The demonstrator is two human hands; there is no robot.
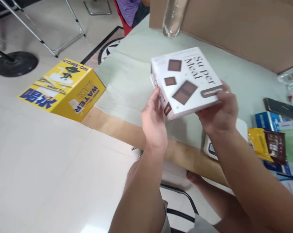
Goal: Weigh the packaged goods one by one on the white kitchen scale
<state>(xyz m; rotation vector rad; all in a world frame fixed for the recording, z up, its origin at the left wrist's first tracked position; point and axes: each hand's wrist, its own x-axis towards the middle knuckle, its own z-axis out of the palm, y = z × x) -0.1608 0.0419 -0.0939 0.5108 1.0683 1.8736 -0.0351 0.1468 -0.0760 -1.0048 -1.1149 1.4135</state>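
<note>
A white box (185,81) printed "Super Meal", with brown squares on its top face, is held tilted above the table. My left hand (154,121) is closed on its left side, with the fingers partly hidden behind the box. My right hand (221,110) grips the near right corner, thumb on top and the other fingers underneath. Below my right forearm lies a white device with a small display (211,150), partly covered by the arm. A yellow box (66,87) lettered "COME ON" and "WATER" stands at the table's left corner.
Along the right lie a dark phone (281,108), a blue box (268,119), and yellow (259,142) and brown (276,147) packets. A cardboard panel (234,35) rises at the back, near a clear plastic-wrapped item (173,19). Another person (129,11) sits beyond the table (127,81).
</note>
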